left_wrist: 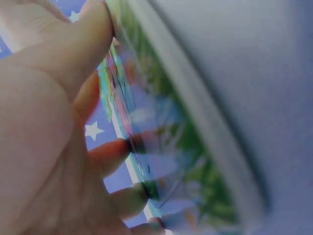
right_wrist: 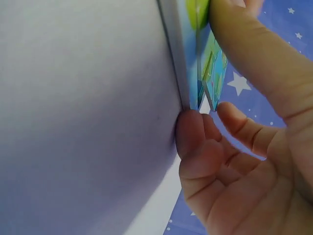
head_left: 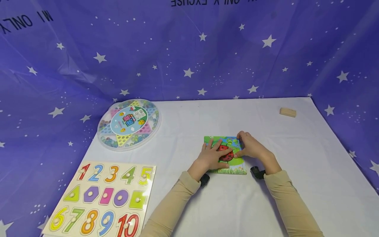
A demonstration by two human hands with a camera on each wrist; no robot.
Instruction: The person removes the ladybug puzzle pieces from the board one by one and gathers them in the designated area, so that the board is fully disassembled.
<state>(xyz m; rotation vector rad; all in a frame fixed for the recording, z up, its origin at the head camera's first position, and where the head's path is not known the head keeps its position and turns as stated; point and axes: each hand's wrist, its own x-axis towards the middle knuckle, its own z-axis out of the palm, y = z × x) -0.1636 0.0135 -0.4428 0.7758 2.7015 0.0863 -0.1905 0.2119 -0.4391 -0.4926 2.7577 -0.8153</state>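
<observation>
A ladybird jigsaw puzzle (head_left: 237, 169) in a flat tray with a green and blue picture lies on the white table. My left hand (head_left: 211, 158) rests on it with fingers spread; the left wrist view shows the fingertips touching its glossy surface (left_wrist: 161, 112). At the puzzle's upper right corner, my right hand (head_left: 252, 147) has its thumb and index finger around a puzzle piece (right_wrist: 213, 81). That piece stands tilted up from the board, and the other fingers curl by the tray's edge (right_wrist: 182, 63). Part of the ladybird (head_left: 226, 153) is hidden under my left hand.
A wooden number and shape board (head_left: 111, 181) lies at the front left. Behind it is a round, clear-lidded marble board game (head_left: 128, 124). A small wooden block (head_left: 288, 112) sits at the back right. A purple starry cloth (head_left: 189, 52) hangs behind the table.
</observation>
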